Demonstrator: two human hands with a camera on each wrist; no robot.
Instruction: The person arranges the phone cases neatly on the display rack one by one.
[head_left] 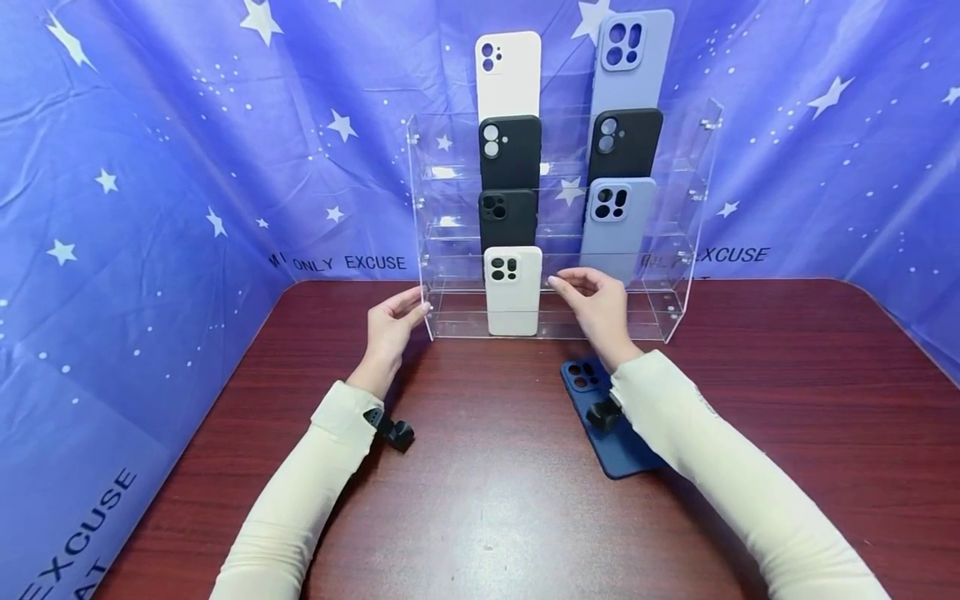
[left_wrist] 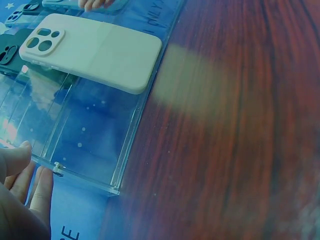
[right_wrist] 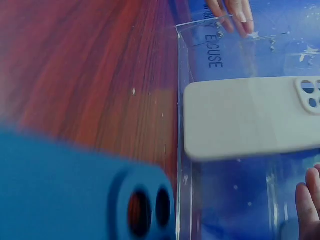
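A clear acrylic tiered display stand [head_left: 450,327] stands on the table, with phone cases leaning on its steps. At its left side panel, my left hand [head_left: 392,329] grips the edge, thumb on the near face and fingers behind. My right hand [head_left: 603,310] hovers before the right column, fingers loosely bent with nothing between them. Its fingertips are just right of the white phone case [head_left: 513,310] on the lowest tier and overlap the lower lilac phone case [head_left: 626,237]. Under my right wrist a dark blue phone case [head_left: 622,446] lies on the table, partly hidden by the sleeve.
The left column also holds a black case [head_left: 512,158], another dark case [head_left: 517,221] and a white case [head_left: 517,92] on top. A black case [head_left: 633,142] and a lilac case [head_left: 648,71] top the right column. A starry blue curtain [head_left: 315,167] surrounds the dark red table [head_left: 465,467].
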